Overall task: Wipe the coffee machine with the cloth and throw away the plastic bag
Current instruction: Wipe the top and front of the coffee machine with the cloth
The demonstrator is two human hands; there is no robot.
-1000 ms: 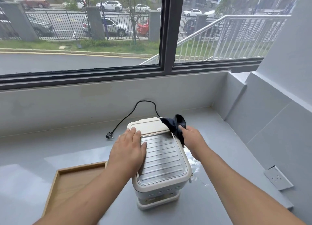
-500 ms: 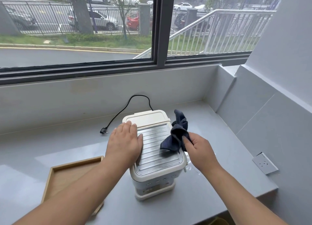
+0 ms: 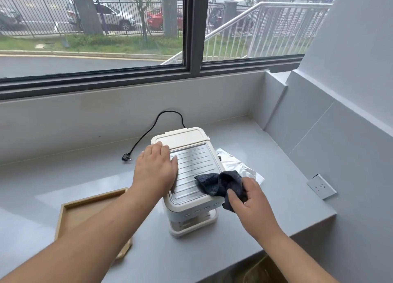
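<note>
A cream coffee machine point(image 3: 187, 168) with a ribbed metal top stands on the grey counter point(image 3: 276, 151). My left hand point(image 3: 156, 170) lies flat on the left side of its top, fingers straight. My right hand point(image 3: 251, 199) grips a dark blue cloth point(image 3: 214, 184) at the machine's front right corner, and the cloth lies on the metal top. A clear plastic bag point(image 3: 240, 166) lies on the counter just right of the machine, partly hidden behind the cloth and my right hand.
A black power cord point(image 3: 148, 131) with its plug point(image 3: 126, 156) runs behind and left of the machine. A wooden tray point(image 3: 85, 210) sits to the left. A wall socket point(image 3: 321, 186) is at the right. The counter's front edge drops off near my right forearm.
My right hand has drawn the cloth from the machine's back right corner toward the front right corner. The plastic bag is now uncovered. My left hand has stayed on the top.
</note>
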